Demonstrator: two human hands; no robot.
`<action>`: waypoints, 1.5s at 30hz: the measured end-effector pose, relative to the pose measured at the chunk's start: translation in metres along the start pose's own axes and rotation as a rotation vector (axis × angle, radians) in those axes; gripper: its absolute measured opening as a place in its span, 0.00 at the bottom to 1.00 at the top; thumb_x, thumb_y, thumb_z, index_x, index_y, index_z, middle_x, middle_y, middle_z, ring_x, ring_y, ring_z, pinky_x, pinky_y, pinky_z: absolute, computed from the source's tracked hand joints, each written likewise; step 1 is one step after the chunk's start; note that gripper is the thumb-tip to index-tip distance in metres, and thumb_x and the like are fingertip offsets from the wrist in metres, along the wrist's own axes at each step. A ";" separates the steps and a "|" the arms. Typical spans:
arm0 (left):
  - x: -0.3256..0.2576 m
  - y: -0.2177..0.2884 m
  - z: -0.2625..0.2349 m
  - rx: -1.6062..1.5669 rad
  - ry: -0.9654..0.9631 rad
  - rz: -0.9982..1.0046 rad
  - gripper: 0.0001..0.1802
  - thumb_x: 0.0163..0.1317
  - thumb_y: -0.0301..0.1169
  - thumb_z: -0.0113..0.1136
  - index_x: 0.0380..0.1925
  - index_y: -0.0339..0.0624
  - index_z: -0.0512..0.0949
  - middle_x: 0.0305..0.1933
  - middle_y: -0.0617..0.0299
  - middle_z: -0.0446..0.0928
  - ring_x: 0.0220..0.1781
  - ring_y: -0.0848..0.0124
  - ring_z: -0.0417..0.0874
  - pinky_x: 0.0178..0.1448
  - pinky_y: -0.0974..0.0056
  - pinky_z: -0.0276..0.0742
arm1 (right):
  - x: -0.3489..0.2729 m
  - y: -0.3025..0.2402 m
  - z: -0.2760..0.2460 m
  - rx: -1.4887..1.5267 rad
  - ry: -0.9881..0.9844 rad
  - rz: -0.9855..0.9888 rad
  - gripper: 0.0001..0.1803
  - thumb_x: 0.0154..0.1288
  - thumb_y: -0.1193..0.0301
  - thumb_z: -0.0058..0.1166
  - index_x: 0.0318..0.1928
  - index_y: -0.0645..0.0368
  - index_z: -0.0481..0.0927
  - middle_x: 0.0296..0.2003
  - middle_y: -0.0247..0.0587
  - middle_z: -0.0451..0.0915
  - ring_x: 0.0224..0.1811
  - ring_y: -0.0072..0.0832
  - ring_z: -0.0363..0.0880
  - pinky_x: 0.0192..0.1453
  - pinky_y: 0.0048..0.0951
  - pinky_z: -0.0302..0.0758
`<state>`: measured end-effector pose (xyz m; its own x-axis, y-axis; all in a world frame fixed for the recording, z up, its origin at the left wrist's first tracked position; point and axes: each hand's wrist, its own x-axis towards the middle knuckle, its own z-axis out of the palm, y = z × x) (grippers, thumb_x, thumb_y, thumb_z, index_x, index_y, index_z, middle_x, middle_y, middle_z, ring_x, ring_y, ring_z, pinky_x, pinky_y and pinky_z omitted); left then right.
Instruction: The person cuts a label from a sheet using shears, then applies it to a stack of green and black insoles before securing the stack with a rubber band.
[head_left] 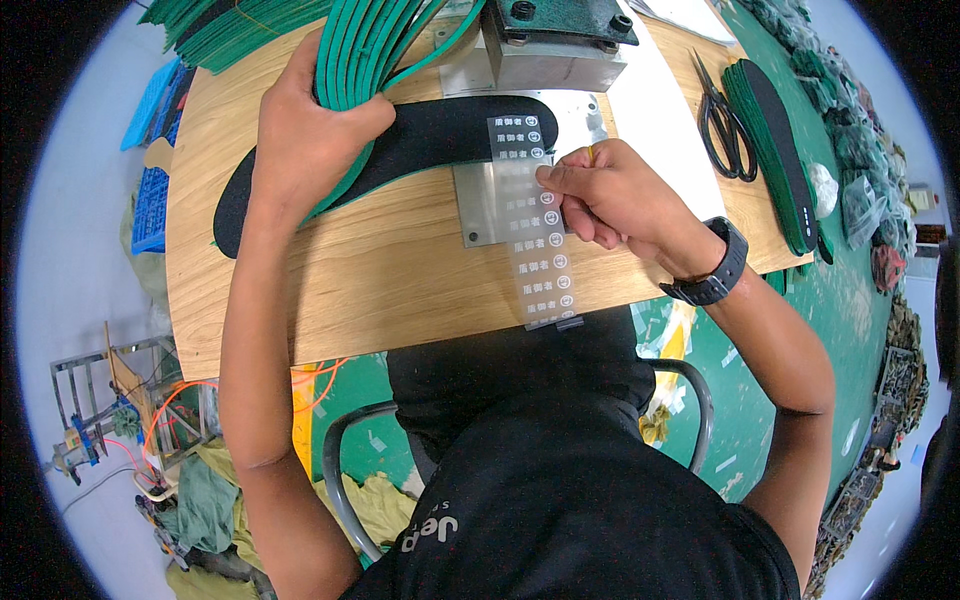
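My left hand [310, 145] is wrapped round a fanned bundle of green insoles [355, 55] at the top of the table. Below it a black-topped insole [440, 125] with a green underside lies flat, one end by the press and the other sticking out left of my wrist. My right hand [625, 205] pinches the edge of a clear strip of white printed transfer labels [540, 260] between thumb and fingers. The strip's upper end lies over the insole's right end; its lower end reaches the table's front edge. Under both sits a thin metal plate [480, 215].
A metal press block [560, 65] with bolts stands just beyond the insole. Black scissors [725, 130] and a stack of insoles [770, 150] lie at the right. More green insoles [225, 30] are piled at the far left, near blue crates [150, 205]. Bagged goods [860, 150] line the right.
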<state>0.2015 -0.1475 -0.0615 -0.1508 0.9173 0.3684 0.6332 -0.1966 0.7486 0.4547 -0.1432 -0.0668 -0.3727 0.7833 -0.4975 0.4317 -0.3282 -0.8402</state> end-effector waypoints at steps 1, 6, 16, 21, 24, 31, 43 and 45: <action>0.000 0.001 0.000 0.000 -0.005 -0.004 0.32 0.43 0.32 0.63 0.52 0.36 0.73 0.36 0.57 0.79 0.35 0.72 0.78 0.46 0.67 0.74 | 0.000 0.000 0.000 -0.002 -0.004 -0.003 0.20 0.68 0.66 0.50 0.17 0.60 0.74 0.08 0.33 0.69 0.05 0.16 0.58 0.09 0.19 0.53; 0.000 -0.001 0.001 -0.005 -0.001 0.007 0.34 0.42 0.32 0.63 0.55 0.36 0.72 0.37 0.56 0.79 0.36 0.70 0.78 0.47 0.67 0.74 | -0.003 -0.001 0.001 -0.004 -0.002 -0.018 0.19 0.68 0.67 0.50 0.19 0.60 0.74 0.09 0.32 0.70 0.05 0.15 0.58 0.09 0.18 0.53; 0.000 -0.003 0.002 0.007 -0.011 0.053 0.24 0.46 0.30 0.64 0.46 0.36 0.74 0.37 0.59 0.79 0.37 0.74 0.77 0.46 0.66 0.74 | 0.000 0.003 0.000 0.019 -0.012 0.015 0.19 0.69 0.66 0.50 0.21 0.61 0.75 0.09 0.33 0.70 0.05 0.15 0.59 0.09 0.17 0.54; 0.000 -0.004 0.002 0.024 -0.003 0.035 0.28 0.45 0.31 0.64 0.49 0.36 0.74 0.37 0.58 0.80 0.37 0.73 0.78 0.47 0.67 0.74 | 0.001 0.005 0.000 0.041 -0.022 -0.001 0.18 0.69 0.65 0.50 0.21 0.61 0.75 0.09 0.33 0.71 0.05 0.15 0.60 0.09 0.17 0.55; -0.001 0.000 0.002 0.023 -0.012 0.004 0.33 0.43 0.32 0.63 0.54 0.36 0.73 0.36 0.57 0.80 0.35 0.72 0.79 0.46 0.68 0.75 | 0.002 0.005 0.000 0.042 -0.017 -0.009 0.19 0.69 0.65 0.50 0.21 0.60 0.75 0.09 0.34 0.71 0.05 0.16 0.60 0.09 0.18 0.55; -0.001 0.000 0.005 -0.020 -0.021 0.018 0.32 0.43 0.30 0.63 0.54 0.36 0.72 0.36 0.56 0.80 0.36 0.72 0.80 0.46 0.69 0.75 | 0.001 0.010 0.000 0.048 -0.004 -0.035 0.18 0.68 0.65 0.51 0.21 0.60 0.74 0.10 0.34 0.71 0.05 0.15 0.60 0.10 0.18 0.55; -0.005 0.005 0.008 0.124 -0.055 0.051 0.33 0.44 0.33 0.61 0.55 0.38 0.71 0.37 0.50 0.80 0.38 0.62 0.81 0.49 0.64 0.75 | -0.004 0.010 0.006 -0.082 0.007 -0.092 0.12 0.61 0.67 0.60 0.27 0.63 0.79 0.12 0.34 0.74 0.07 0.15 0.63 0.11 0.16 0.56; -0.005 0.005 0.008 0.161 -0.049 0.058 0.34 0.43 0.34 0.60 0.56 0.40 0.71 0.36 0.47 0.80 0.38 0.58 0.83 0.49 0.62 0.75 | -0.007 0.012 0.014 -0.290 0.052 -0.243 0.13 0.59 0.66 0.62 0.26 0.63 0.79 0.14 0.35 0.75 0.11 0.16 0.67 0.14 0.18 0.60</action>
<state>0.2113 -0.1505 -0.0637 -0.0762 0.9226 0.3782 0.7539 -0.1949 0.6274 0.4513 -0.1603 -0.0766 -0.4542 0.8480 -0.2731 0.5530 0.0280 -0.8327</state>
